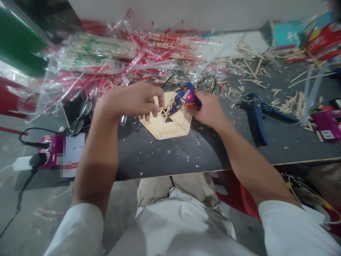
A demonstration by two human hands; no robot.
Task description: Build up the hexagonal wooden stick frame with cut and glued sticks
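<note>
A hexagon built of thin wooden sticks lies flat on the dark table. My left hand rests on its left side, with the fingers pinched together over a stick at the inner opening. My right hand grips a blue glue gun with a red light on it. The gun's nozzle points down-left at the hexagon's inner edge, close to my left fingertips.
Bundles of sticks in clear plastic wrap are heaped at the back left. Wood offcuts litter the back right. A blue hand cutter lies to the right. Glasses and a purple box with a cable sit to the left.
</note>
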